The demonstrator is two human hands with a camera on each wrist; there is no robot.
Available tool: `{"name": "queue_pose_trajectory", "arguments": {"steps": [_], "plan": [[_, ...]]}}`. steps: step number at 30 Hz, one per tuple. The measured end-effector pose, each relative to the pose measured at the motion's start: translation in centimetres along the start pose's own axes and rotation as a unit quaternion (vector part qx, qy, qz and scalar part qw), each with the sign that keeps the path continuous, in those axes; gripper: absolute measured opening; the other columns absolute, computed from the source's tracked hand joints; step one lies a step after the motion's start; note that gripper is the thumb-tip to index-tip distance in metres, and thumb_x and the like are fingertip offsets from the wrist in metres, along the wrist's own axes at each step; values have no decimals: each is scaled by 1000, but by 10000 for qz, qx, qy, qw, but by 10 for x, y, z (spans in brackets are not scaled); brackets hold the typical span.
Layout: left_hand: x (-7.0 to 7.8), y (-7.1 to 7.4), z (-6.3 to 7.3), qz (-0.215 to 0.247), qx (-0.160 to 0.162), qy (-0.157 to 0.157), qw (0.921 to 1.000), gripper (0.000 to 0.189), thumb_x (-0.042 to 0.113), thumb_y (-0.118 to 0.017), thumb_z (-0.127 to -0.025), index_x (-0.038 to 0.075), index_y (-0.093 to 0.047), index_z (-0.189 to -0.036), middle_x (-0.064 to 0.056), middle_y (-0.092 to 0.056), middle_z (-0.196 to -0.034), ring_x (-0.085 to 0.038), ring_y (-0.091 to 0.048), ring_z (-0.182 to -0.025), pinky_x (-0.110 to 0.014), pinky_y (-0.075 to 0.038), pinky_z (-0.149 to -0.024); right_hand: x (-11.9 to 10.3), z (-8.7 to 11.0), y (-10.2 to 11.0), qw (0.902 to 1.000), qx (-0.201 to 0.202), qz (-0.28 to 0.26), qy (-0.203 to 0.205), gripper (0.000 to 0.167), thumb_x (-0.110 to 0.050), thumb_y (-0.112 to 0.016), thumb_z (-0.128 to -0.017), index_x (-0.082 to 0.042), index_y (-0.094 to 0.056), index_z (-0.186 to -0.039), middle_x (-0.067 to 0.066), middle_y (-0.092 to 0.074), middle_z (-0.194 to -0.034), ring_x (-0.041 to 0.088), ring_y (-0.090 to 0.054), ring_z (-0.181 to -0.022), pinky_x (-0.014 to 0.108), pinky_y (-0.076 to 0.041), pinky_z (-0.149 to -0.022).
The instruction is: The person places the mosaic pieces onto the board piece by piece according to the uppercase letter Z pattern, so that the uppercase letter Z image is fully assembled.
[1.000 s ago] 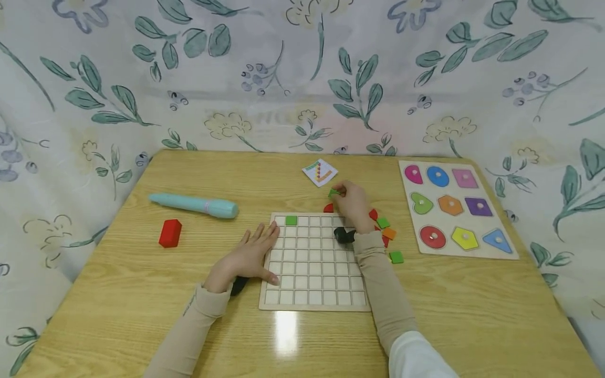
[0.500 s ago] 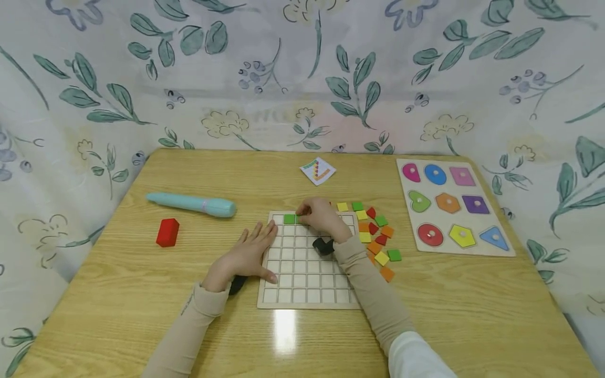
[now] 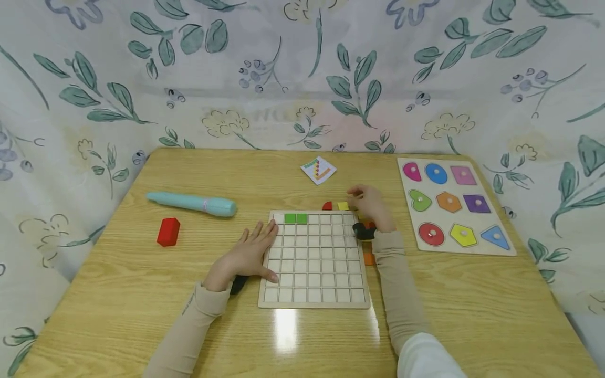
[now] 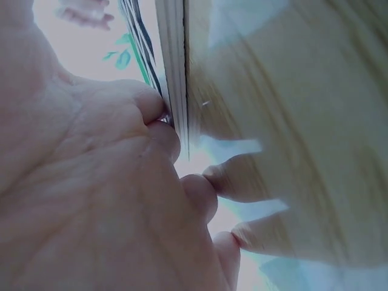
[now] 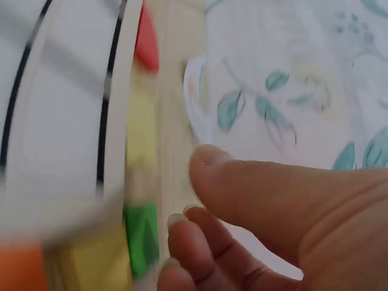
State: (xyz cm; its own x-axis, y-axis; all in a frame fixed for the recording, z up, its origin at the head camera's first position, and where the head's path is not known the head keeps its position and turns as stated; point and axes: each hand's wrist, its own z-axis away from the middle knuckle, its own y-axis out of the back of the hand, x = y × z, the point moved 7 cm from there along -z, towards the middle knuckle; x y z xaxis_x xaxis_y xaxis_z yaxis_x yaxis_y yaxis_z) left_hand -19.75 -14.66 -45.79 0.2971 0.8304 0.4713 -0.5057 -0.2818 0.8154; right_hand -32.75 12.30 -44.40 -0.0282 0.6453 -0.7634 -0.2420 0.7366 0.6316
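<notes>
A wooden grid board (image 3: pixel 314 266) lies on the table, with two green square tiles (image 3: pixel 295 218) side by side in its top row. My left hand (image 3: pixel 249 255) rests with spread fingers on the board's left edge. Past the board's upper right corner, my right hand (image 3: pixel 371 206) hovers over loose tiles and covers many of them. In the right wrist view its thumb and fingers are apart, holding nothing. Near them lie a green tile (image 5: pixel 143 239), a yellow tile (image 5: pixel 94 260) and a red piece (image 5: pixel 147 42).
A small pattern card (image 3: pixel 319 170) lies behind the board. On the right is a shape puzzle board (image 3: pixel 456 207) with knobbed pieces. A light blue pen-like stick (image 3: pixel 191 203) and a red block (image 3: pixel 168 232) are on the left. A floral curtain backs the table.
My right hand brought a second green tile to the board's top row, let go of it beside the first, then moved back right to the loose tiles. My left hand stayed put.
</notes>
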Motion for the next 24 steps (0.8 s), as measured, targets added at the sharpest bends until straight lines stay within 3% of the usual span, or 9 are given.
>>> {"name": "queue_pose_trajectory", "arguments": {"steps": [6, 16, 24], "plan": [[1, 3, 2, 51, -42, 22, 10000, 125, 45, -81, -69, 2, -2, -155, -14, 7, -163, -42, 12, -149, -64, 5, -117, 19, 6, 15, 9981, -187, 513, -303, 37, -10, -60, -93, 4, -57, -127, 25, -58, -128, 37, -53, -118, 48, -44, -103], [4, 2, 4, 92, -127, 60, 9999, 123, 42, -81, -71, -1, -2, -154, -17, 9, -163, -42, 12, -148, -64, 2, -118, 19, 3, 11, 9962, -13, 740, -460, 26, -13, -65, -92, 0, -60, -114, 19, -61, -111, 28, -54, -96, 38, -49, -86], [12, 0, -5, 12, -55, -315, 9995, 125, 45, -82, -70, -4, -3, -153, -21, 6, -162, -41, 9, -149, -62, -3, -119, -12, 5, 3, 9983, 383, 387, 199, 16, -13, -67, -90, -2, -64, -100, 15, -67, -99, 26, -61, -91, 32, -50, -77]]}}
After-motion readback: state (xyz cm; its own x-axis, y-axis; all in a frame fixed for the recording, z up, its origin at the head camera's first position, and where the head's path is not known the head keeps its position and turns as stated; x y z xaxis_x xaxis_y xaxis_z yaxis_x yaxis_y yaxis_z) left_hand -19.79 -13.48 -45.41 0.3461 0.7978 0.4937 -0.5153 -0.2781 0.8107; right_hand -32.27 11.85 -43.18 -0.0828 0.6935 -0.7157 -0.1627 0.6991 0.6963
